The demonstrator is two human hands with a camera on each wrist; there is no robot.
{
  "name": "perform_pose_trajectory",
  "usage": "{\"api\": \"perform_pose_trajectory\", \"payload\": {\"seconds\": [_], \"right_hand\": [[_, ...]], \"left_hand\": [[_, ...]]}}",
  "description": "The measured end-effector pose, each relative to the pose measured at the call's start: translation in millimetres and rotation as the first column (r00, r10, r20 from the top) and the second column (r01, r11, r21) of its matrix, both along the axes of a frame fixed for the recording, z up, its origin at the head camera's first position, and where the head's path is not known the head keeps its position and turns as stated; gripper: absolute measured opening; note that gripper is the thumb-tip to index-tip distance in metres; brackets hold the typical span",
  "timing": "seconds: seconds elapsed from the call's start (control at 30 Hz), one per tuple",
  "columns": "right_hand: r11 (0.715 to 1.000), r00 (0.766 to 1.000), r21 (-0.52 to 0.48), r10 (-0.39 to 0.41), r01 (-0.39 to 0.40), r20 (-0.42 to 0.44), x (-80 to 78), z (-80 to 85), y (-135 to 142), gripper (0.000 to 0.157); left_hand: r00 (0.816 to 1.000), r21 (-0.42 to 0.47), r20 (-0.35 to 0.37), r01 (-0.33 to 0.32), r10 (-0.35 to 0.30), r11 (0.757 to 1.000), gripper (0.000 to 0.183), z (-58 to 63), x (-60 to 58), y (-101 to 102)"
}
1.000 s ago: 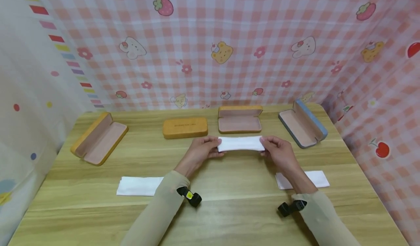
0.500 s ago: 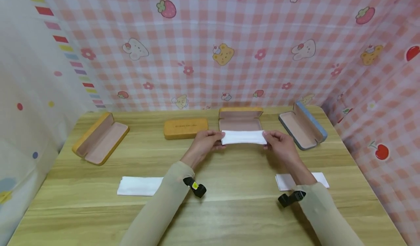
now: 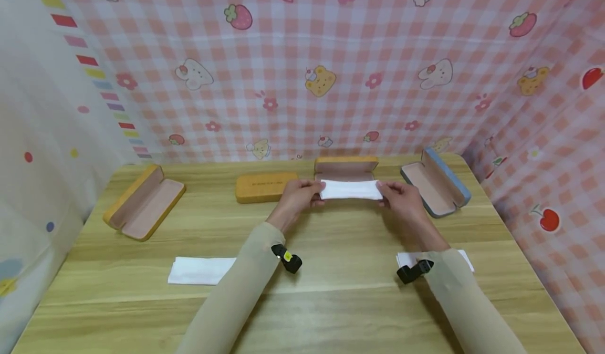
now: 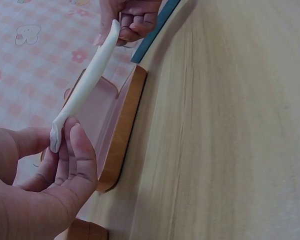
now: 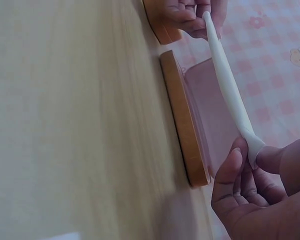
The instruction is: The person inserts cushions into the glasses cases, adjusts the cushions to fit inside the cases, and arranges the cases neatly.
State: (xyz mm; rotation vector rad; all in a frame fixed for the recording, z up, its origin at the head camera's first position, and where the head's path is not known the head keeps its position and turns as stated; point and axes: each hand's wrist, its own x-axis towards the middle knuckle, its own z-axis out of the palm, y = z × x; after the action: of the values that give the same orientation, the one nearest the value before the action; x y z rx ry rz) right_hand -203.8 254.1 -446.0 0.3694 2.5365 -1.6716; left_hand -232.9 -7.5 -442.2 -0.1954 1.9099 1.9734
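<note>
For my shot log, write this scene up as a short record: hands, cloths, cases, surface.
Left hand: pinches one end of a folded white cloth strip
Right hand: pinches the opposite end
Held strip: raised, extended between both hands
Open cases: mustard hard case with pink lining, behind the strip; matching mustard case at left; blue-grey, pink-lined case at right
Shut case: oblong mustard case, partly behind the left hand
Resting cloths: left folded white cloth, right folded white cloth, each partly hidden by an arm
Surface: wood-grain table
</note>
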Motion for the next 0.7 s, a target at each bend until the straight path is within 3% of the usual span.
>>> {"api": "perform_pose_trajectory", "payload": {"seconds": [0.4,0.7], "right_hand": [[0.998,0.997,-0.049,0.043,-0.04,0.06,-23.2,0.1,2.2,0.046],[1.0,0.999,0.017,0.023,-0.024,0.035,-37.3,-4.5,3.0,0.045]], "left_hand": [[0.998,-0.077,-0.053,-0.038,0.034,0.996,0.024,0.4,-12.0,3.9],[0.995,-0.173,-0.09,-0.069,0.054,0.982,0.02,-2.4,-24.1,10.5]]}}
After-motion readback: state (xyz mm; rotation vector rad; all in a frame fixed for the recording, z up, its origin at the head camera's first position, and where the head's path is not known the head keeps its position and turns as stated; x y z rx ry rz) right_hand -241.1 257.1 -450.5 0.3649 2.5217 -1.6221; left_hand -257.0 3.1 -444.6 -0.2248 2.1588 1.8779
